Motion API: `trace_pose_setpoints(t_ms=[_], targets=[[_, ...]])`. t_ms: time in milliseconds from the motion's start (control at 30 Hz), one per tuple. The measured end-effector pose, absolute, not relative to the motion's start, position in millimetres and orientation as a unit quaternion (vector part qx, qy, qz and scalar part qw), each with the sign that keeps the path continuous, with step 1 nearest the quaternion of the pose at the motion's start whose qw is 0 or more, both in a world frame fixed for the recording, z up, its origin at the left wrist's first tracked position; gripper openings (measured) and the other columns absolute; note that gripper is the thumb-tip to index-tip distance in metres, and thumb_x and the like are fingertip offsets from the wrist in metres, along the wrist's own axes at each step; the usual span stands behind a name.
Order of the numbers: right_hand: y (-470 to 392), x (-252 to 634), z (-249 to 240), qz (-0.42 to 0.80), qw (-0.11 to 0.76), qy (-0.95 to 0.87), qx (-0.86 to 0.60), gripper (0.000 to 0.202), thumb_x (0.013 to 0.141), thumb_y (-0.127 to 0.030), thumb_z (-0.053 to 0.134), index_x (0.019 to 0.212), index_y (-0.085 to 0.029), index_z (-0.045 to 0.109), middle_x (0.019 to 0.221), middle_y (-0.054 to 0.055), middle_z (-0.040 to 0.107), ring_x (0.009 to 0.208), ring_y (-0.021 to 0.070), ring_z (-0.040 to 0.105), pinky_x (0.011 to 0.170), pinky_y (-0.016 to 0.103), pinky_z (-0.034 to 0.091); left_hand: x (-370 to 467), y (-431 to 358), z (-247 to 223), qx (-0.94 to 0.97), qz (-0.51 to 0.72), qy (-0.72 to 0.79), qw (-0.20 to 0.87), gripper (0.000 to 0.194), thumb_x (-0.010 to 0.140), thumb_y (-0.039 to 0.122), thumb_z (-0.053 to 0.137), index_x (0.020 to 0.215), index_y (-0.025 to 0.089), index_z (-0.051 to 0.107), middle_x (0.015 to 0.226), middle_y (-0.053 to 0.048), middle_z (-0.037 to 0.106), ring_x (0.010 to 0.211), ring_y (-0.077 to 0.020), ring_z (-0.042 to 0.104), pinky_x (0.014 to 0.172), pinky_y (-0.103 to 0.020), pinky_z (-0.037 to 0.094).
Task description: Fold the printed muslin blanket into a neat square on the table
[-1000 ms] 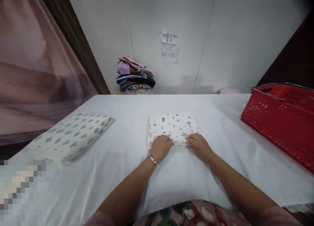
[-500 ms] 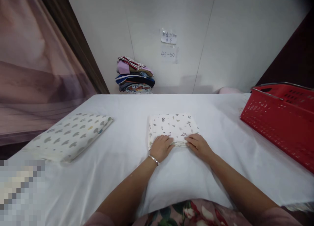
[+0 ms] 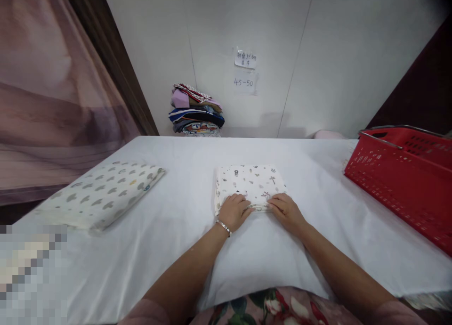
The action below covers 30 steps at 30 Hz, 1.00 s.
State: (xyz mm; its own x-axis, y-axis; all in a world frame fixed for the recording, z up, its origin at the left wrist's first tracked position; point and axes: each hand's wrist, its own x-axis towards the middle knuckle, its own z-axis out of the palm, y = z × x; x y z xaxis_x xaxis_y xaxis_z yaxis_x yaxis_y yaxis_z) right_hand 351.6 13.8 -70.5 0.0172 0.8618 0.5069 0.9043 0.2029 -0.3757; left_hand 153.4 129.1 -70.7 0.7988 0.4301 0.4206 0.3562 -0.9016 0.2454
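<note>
A white folded cloth (image 3: 252, 179) with small palm trees and other little prints lies flat in the middle of the table. My left hand (image 3: 235, 211) grips its near left edge, fingers on top and thumb along the front fold. On the near right edge, my right hand (image 3: 285, 211) pinches the same cloth in a similar way. The layered folds show between the two thumbs. Further left lies another folded cloth (image 3: 109, 193), white with grey cloud-like shapes; neither hand touches it.
A red plastic basket (image 3: 399, 174) with metal handles stands at the right. Behind the far edge of the white-covered table (image 3: 169, 259) is a stack of folded fabrics (image 3: 196, 113). Paper notes (image 3: 244, 82) are taped to the wall. A curtain (image 3: 63, 94) hangs at left.
The view has shifted slightly. Both hands stay at the near edge of the folded cloth, with hardly any movement.
</note>
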Motion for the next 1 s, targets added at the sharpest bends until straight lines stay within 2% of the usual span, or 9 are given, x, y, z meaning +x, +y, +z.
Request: trace_pose_setpoints(t_ms=[233,367,567,733,1000], targets=[[22.0,341.7,-66.3,-0.029,0.301,-0.694,-0.653,0.02,0.087,-0.024,0.045,0.091,-0.024,0.064,0.09,0.005,0.059,0.084,0.0184,0.052,0.075,0.034,0.041,156.1,128.5,-72.6,0.935,0.253,0.233,0.09,0.024,0.087,0.035,0.042,0.088,0.023,0.063,0.084,-0.003,0.055,0.081,-0.0159,0.046,0.07,-0.031,0.034],[21.7,339.8,-68.1,-0.036,0.315,-0.69,-0.65,0.02,0.087,-0.022,0.043,0.087,-0.021,0.063,0.089,0.006,0.058,0.085,0.0188,0.051,0.076,0.034,0.041,155.9,127.5,-72.3,0.936,0.254,0.228,0.09,0.024,0.087,0.034,0.042,0.083,0.022,0.064,0.084,-0.003,0.055,0.08,-0.0158,0.045,0.069,-0.031,0.033],[14.9,340.8,-68.5,-0.039,0.311,-0.709,-0.632,0.022,0.088,-0.023,0.041,0.089,-0.021,0.063,0.091,0.007,0.058,0.086,0.0191,0.051,0.076,0.034,0.042,155.2,125.5,-70.5,0.943,0.246,0.209,0.077,0.026,0.088,0.031,0.041,0.077,0.021,0.062,0.081,-0.003,0.055,0.078,-0.0152,0.043,0.069,-0.031,0.031],[13.1,342.1,-71.2,-0.057,0.276,-0.727,-0.626,0.024,0.087,-0.027,0.044,0.104,-0.026,0.061,0.093,0.007,0.057,0.084,0.0196,0.052,0.073,0.035,0.043,155.4,125.5,-72.1,0.951,0.232,0.197,0.061,0.027,0.088,0.031,0.041,0.074,0.02,0.061,0.08,-0.003,0.055,0.078,-0.0146,0.044,0.069,-0.03,0.032],[14.6,346.5,-81.9,-0.08,0.284,-0.741,-0.603,0.026,0.087,-0.027,0.042,0.102,-0.031,0.063,0.093,0.006,0.058,0.083,0.021,0.053,0.07,0.037,0.044,145.8,127.3,-68.9,0.948,0.222,0.22,0.062,0.028,0.088,0.03,0.04,0.075,0.019,0.061,0.08,-0.004,0.055,0.079,-0.015,0.047,0.071,-0.03,0.035]])
